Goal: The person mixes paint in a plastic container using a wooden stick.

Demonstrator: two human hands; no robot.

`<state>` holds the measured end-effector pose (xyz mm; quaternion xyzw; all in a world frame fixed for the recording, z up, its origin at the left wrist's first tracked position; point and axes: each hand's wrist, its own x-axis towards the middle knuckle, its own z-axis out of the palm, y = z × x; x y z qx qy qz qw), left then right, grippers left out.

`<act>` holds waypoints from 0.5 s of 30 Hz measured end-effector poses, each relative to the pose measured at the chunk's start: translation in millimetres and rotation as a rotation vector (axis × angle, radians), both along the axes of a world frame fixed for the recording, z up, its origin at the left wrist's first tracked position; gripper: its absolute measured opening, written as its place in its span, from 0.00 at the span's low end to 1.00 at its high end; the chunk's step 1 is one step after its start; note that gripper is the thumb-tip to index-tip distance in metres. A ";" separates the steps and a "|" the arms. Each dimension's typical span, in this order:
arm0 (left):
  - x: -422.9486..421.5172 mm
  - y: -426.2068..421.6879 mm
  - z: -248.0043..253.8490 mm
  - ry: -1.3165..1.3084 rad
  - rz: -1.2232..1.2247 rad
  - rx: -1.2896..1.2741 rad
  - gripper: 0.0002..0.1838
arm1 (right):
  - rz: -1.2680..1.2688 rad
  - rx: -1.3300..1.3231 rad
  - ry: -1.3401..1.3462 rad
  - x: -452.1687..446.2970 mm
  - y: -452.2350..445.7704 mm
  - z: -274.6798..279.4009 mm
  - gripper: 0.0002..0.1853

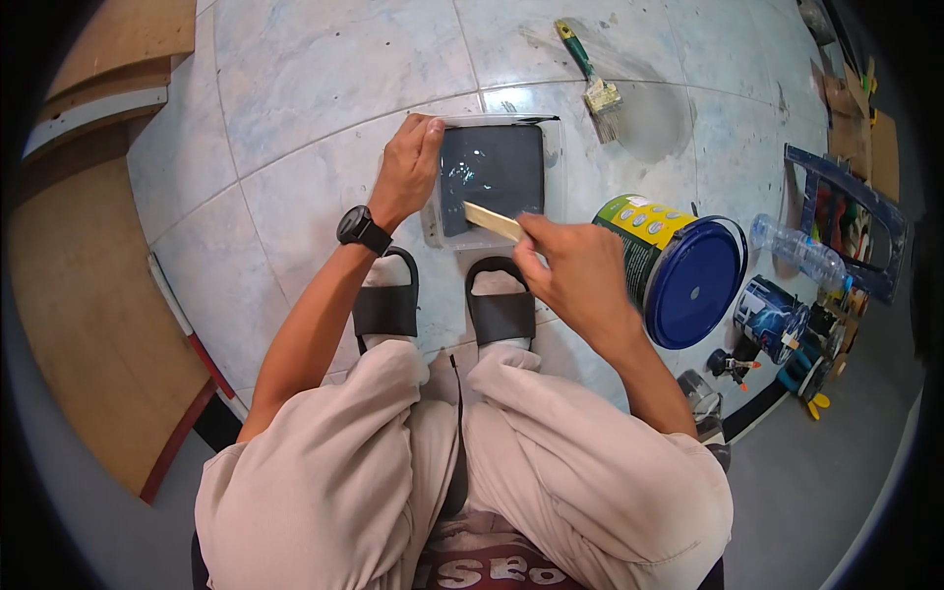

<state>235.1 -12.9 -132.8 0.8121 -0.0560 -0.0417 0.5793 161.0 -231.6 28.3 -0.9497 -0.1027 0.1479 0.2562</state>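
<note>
A clear plastic tub (556, 177) with dark grey liquid (501, 167) in it sits on the tiled floor. My left hand (409, 167), below which a black watch circles the wrist, grips the tub's left rim near its upper corner. Between the fingers of my right hand (575, 270) is a flat wooden stick (492, 220), slanting over the tub's lower part with its far end at the dark liquid. Right of my right hand stands a large paint bucket (639, 231) with a dark blue lid (696, 280).
A green-handled paintbrush (592, 84) lies beyond the tub. At the right are a plastic bottle (801, 251), a smaller paint can (772, 315) and a dark blue frame (855, 211). Wooden boards (88, 315) stand at the left. Sandalled feet are below the tub.
</note>
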 end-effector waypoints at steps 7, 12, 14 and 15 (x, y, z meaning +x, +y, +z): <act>1.0 0.7 -1.8 -0.001 0.006 0.018 0.23 | 0.017 -0.135 -0.236 40.0 2.1 -9.1 0.08; 1.0 1.2 -1.4 -0.005 0.012 0.002 0.23 | 0.020 -0.295 -0.211 33.7 -19.9 14.2 0.08; 0.1 1.7 -0.7 0.009 0.013 0.016 0.23 | 0.095 -0.431 -0.051 23.4 -24.7 25.3 0.08; -0.3 1.5 -0.8 0.011 0.016 0.016 0.23 | 0.098 -0.430 -0.049 15.7 -23.8 28.0 0.08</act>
